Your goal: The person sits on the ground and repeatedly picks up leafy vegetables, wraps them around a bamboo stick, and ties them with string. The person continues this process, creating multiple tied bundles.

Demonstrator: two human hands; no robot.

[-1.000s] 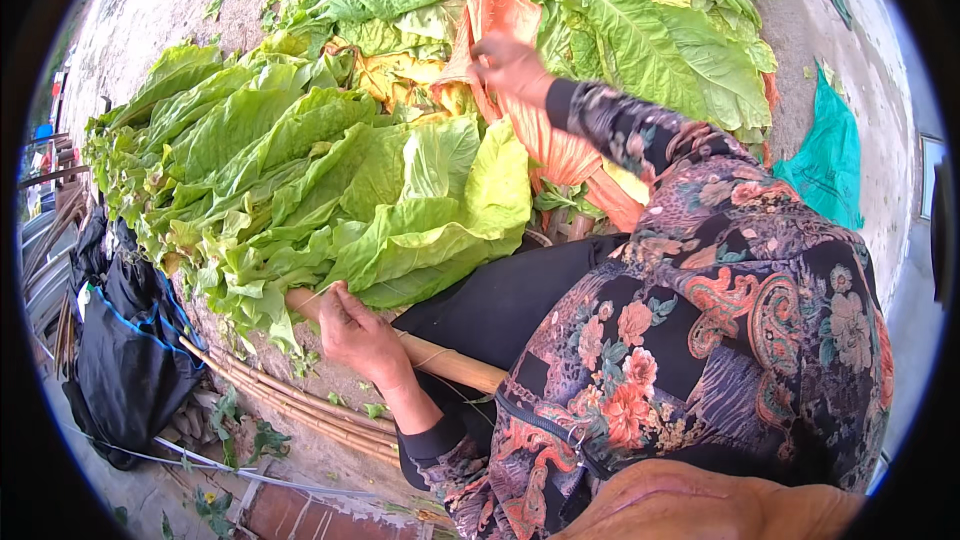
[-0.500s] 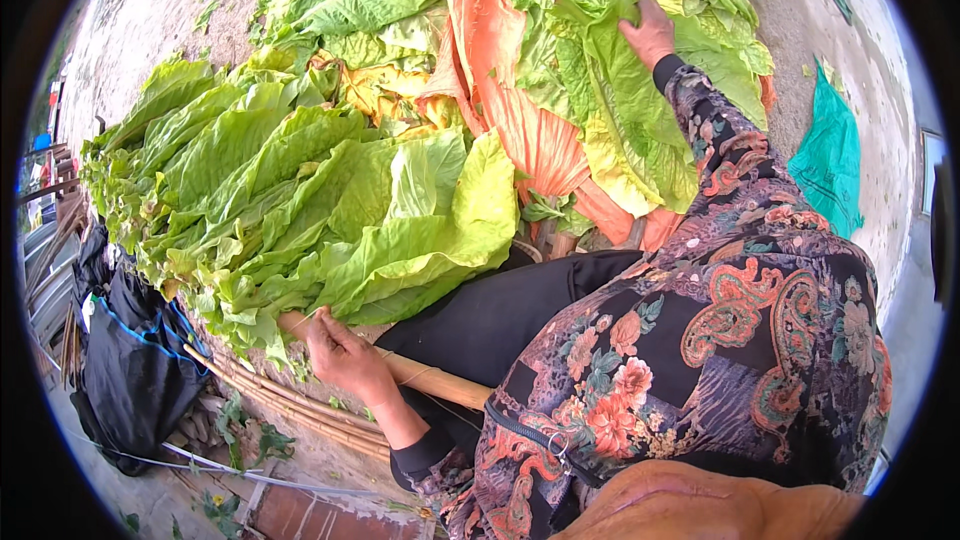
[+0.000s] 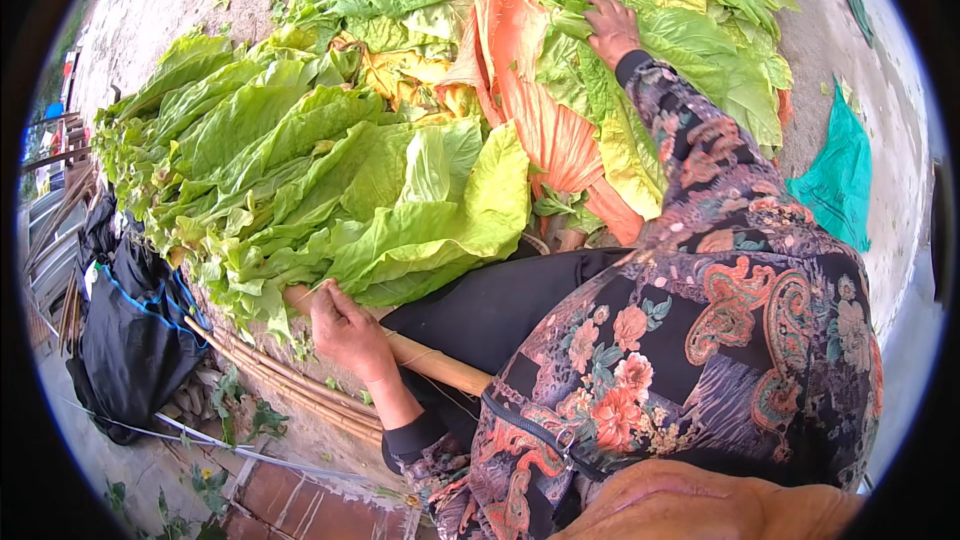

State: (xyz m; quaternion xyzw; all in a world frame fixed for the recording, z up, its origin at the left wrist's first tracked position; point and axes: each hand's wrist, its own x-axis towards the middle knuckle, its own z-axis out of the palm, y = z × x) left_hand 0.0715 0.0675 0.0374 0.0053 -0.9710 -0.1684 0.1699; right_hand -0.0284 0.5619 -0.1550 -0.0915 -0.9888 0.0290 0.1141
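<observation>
A thick wooden pole (image 3: 440,362) lies slanting across my lap, and its far end goes under a dense row of big green leaves (image 3: 300,155). My left hand (image 3: 350,332) is closed around the pole beside the leaf stalks, with a thin string showing at the thumb. Up in the right-hand heap, my right hand (image 3: 612,32) has its fingers bent around the stalk end of a broad green leaf (image 3: 597,90); the fingertips are partly hidden. A yellowish leaf (image 3: 640,175) lies below that hand.
An orange cloth (image 3: 545,130) runs between the leaf heaps. A green sheet (image 3: 838,175) lies on the ground at right. At lower left are a black bag (image 3: 135,340) with blue edging and several thin bamboo poles (image 3: 290,385). Brownish tiles (image 3: 310,510) show at the bottom.
My right hand has moved left across the heap, drawing the broad leaf along. My left hand stays on the pole. The whole view has shifted slightly.
</observation>
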